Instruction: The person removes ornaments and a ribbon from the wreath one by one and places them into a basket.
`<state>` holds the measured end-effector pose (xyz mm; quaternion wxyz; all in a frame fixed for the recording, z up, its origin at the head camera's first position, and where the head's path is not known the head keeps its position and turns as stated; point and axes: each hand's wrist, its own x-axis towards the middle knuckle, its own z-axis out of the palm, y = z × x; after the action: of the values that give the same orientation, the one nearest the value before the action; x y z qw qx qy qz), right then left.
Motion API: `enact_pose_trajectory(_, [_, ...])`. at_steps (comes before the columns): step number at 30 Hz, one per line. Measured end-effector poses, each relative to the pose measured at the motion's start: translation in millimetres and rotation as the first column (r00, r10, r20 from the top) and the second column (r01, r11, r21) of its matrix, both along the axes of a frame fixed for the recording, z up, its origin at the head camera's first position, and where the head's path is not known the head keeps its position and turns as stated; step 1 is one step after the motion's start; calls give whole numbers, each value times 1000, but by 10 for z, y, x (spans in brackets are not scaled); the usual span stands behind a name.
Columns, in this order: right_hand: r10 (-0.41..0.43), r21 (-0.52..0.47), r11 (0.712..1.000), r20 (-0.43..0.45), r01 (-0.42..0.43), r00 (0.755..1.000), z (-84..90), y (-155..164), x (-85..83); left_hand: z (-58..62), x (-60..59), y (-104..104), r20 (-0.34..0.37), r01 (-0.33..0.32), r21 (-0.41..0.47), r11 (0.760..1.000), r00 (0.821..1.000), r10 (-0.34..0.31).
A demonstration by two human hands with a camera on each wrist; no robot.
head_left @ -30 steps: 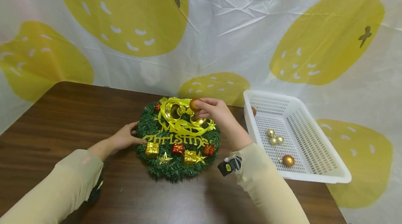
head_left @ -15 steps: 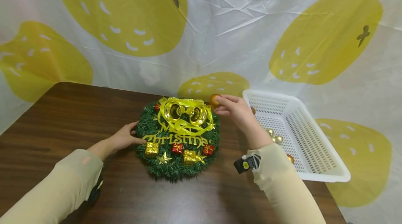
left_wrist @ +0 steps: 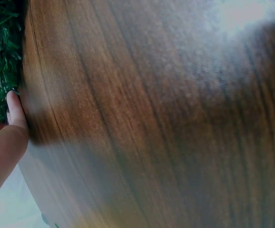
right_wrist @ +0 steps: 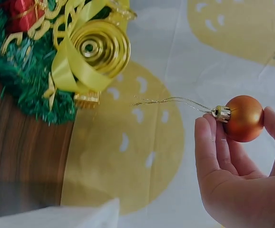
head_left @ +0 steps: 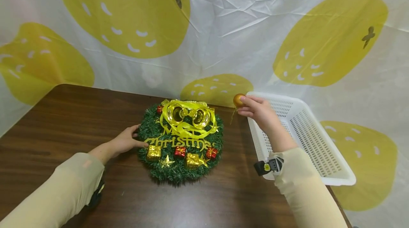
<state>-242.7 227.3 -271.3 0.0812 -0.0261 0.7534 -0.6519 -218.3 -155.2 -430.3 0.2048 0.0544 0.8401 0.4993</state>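
Observation:
A green Christmas wreath point(head_left: 179, 167) with gold ribbon, gold lettering and small red and gold gift boxes lies on the dark wooden table point(head_left: 64, 121). My left hand point(head_left: 127, 139) rests against the wreath's left edge with its fingers laid flat; the left wrist view shows a fingertip point(left_wrist: 14, 109) against the green needles point(left_wrist: 2, 47). My right hand point(head_left: 257, 109) pinches a small orange-gold bauble point(head_left: 238, 100) in the air, between the wreath and the white basket point(head_left: 319, 146). In the right wrist view the bauble point(right_wrist: 243, 118) trails a thin gold hanging loop point(right_wrist: 171, 100).
The white slatted basket stands at the table's right end, its inside mostly hidden by my right arm. A white cloth with large yellow fruit shapes point(head_left: 223, 25) hangs behind the table. Bare tabletop lies left of and in front of the wreath.
My right hand has carried the bauble from over the wreath's gold ribbon to the right, up to the basket's near corner. The left hand and wreath have stayed put.

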Motion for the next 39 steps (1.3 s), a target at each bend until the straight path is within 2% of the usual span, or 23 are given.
enact_pose_trajectory(12, [-45, -92, 995, -26, 42, 999, 96, 400, -11, -13, -5, -9, -7, -3, -5, 1000, 1000, 3])
enact_pose_trajectory(24, [-118, -160, 980, 21, 120, 993, 65, 807, -27, -11, -4, 3, -9, 7, -26, 1000, 1000, -8])
enact_pose_trajectory(32, [-172, -87, 980, 64, 177, 983, -25, 1023, -93, -11, -5, -4, -5, 7, -22, 1000, 1000, -7])
enact_pose_trajectory(39, [-202, 18, 979, 164, 202, 966, -110, 1151, -119, -25, -12, 0, -3, 8, -18, 1000, 1000, -8])
